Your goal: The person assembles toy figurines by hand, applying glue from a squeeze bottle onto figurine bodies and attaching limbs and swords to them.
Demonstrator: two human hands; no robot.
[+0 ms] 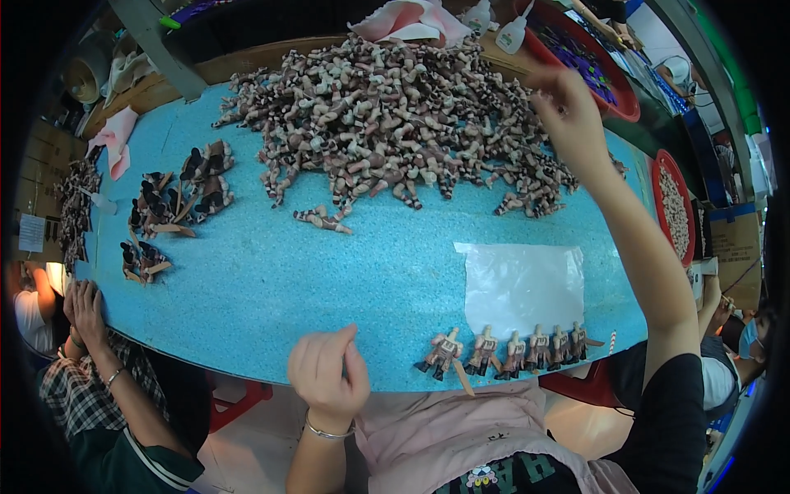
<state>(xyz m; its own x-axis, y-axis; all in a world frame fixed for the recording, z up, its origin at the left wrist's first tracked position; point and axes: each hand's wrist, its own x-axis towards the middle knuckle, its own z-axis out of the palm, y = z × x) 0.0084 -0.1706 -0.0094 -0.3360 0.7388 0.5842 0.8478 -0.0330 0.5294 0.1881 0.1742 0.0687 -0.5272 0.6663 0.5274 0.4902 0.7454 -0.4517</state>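
My left hand (327, 372) is closed in a loose fist over the near edge of the blue table (247, 305); whatever may be inside it is hidden. My right hand (566, 115) is raised at the right side of a big heap of small figurine bodies (370, 115). Its fingers are bent and blurred, so whether they hold anything is unclear. Along the near edge, several small figurines (539, 346) with dark boots lie in a row, some beside brown pointed pieces (463, 377). Just behind them is a white plastic sheet (523, 286). One loose figurine body (322, 219) lies in front of the heap.
More figurines with dark boots (210, 177) are grouped at left. Red basins hold purple pieces (576, 62) and small pale parts (675, 210). White squeeze bottles (512, 34) and pink cloth (411, 20) stand at the back. A co-worker's hands (86, 309) rest at the left edge.
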